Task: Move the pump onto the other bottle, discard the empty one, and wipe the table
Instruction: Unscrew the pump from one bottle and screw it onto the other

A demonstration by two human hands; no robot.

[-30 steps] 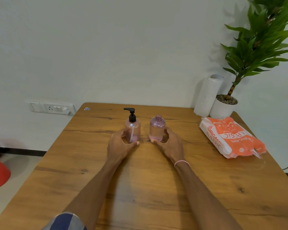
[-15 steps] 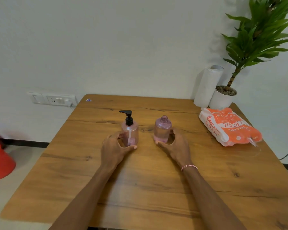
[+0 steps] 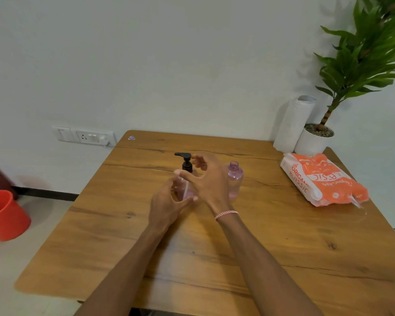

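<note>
Two clear pink bottles stand side by side near the middle of the wooden table (image 3: pixel 214 258). The left bottle (image 3: pixel 184 190) carries a black pump (image 3: pixel 185 161) and my left hand (image 3: pixel 167 201) is wrapped around its lower body. The right bottle (image 3: pixel 235 179) has an open neck with no cap and is partly hidden behind my right hand (image 3: pixel 208 179). That hand hovers with fingers spread beside the pump's collar, thumb and fingertips close to it but holding nothing.
An orange and white tissue pack (image 3: pixel 322 179) lies at the table's right side. A paper towel roll (image 3: pixel 292 124) and a potted plant (image 3: pixel 315 140) stand at the back right corner. A red bucket (image 3: pixel 5 215) sits on the floor to the left.
My right hand has let go of the capless bottle and moved left and up to the pump. My left hand still holds the pump bottle.
</note>
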